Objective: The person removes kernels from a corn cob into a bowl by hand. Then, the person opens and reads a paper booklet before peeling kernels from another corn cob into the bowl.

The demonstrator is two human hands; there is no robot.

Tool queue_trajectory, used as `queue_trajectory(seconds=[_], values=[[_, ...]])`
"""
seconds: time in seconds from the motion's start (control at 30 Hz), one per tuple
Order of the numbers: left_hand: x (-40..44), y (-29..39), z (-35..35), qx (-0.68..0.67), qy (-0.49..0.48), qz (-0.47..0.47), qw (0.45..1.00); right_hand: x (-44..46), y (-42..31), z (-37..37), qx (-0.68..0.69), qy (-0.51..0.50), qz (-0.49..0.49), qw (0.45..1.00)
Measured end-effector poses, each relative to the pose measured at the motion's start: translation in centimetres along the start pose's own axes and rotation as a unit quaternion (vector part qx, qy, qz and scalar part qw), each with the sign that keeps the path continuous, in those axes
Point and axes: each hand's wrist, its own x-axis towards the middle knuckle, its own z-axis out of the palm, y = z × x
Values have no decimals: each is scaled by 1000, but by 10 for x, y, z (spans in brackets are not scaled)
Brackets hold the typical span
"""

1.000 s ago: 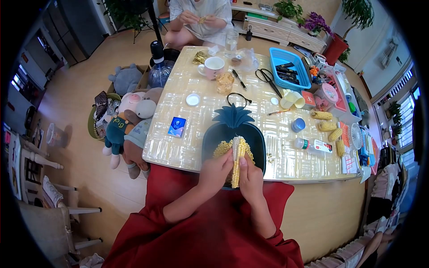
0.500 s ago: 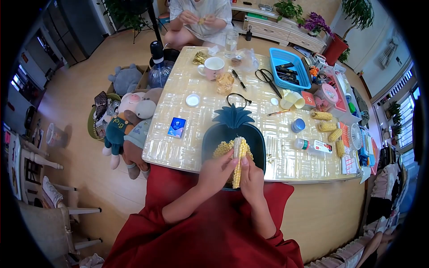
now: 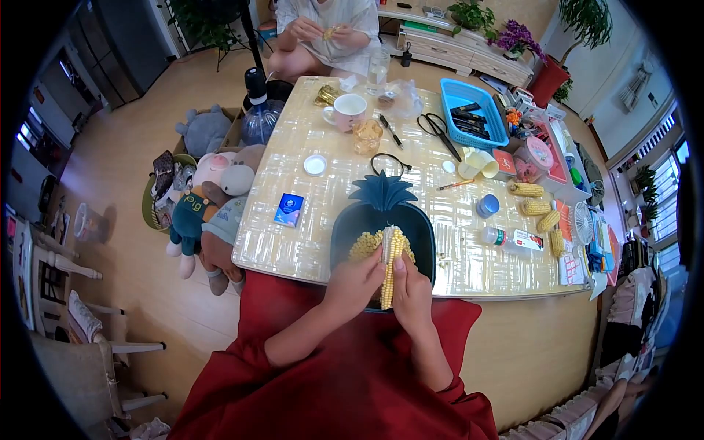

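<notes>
A partly stripped corn cob (image 3: 392, 268) is held upright over a dark teal pineapple-shaped bowl (image 3: 422, 238), its pale bare strip on the left side. My left hand (image 3: 353, 282) is closed against the cob's left side, its thumb at the kernels. On the right side, my right hand (image 3: 412, 293) grips the cob with its thumb along the front. Loose yellow kernels (image 3: 364, 245) are piled in the bowl behind my fingers. The bowl's leaf-shaped end (image 3: 383, 192) points away from me on the table.
On the table (image 3: 293, 253) are a blue packet (image 3: 290, 210), a mug (image 3: 349, 112), scissors (image 3: 440, 136), a blue basket (image 3: 473, 114), a bottle (image 3: 513, 239) and several corn cobs (image 3: 527, 190). Another person (image 3: 326, 37) sits across, handling something small. Plush toys (image 3: 213, 213) lie left.
My left thumb and fingers have shifted slightly along the cob, which remains between both hands. Across the table, the other person's hands have moved a little.
</notes>
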Motion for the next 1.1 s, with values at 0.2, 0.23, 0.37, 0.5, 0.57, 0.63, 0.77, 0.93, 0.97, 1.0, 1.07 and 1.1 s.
queue_trajectory(seconds=[0.2,0.23,0.37,0.5,0.57,0.63,0.77,0.93,0.97,1.0,1.07,1.1], values=[[3,1,-4,-13,-25,-18,999,0,6,4,-21,3,-4,1000],[4,-2,-3,-19,-23,-17,999,0,5,3,-20,3,-1,1000],[5,-3,-3,-50,-24,-34,998,0,0,-1,21,1,12,1000],[5,-11,-1,-98,-21,-38,994,1,-1,-2,39,-3,18,999],[3,-14,-2,-126,-31,-54,990,1,1,-2,50,-7,21,999],[5,-1,-10,-160,-56,-91,981,0,2,-2,55,-8,22,998],[5,2,-12,-159,-80,-82,981,1,0,-3,56,-4,16,998],[6,5,-13,-148,-85,-76,982,0,0,-2,55,-4,19,998],[6,4,-13,-134,-86,-70,985,0,-1,-3,62,-5,21,998],[7,0,-11,-133,-85,-58,986,-1,-1,-4,69,-5,24,997],[6,-12,-8,-135,-82,-35,987,-1,3,-2,69,0,15,998],[6,-12,-8,-134,-84,-40,987,-2,4,-1,69,1,9,998]])
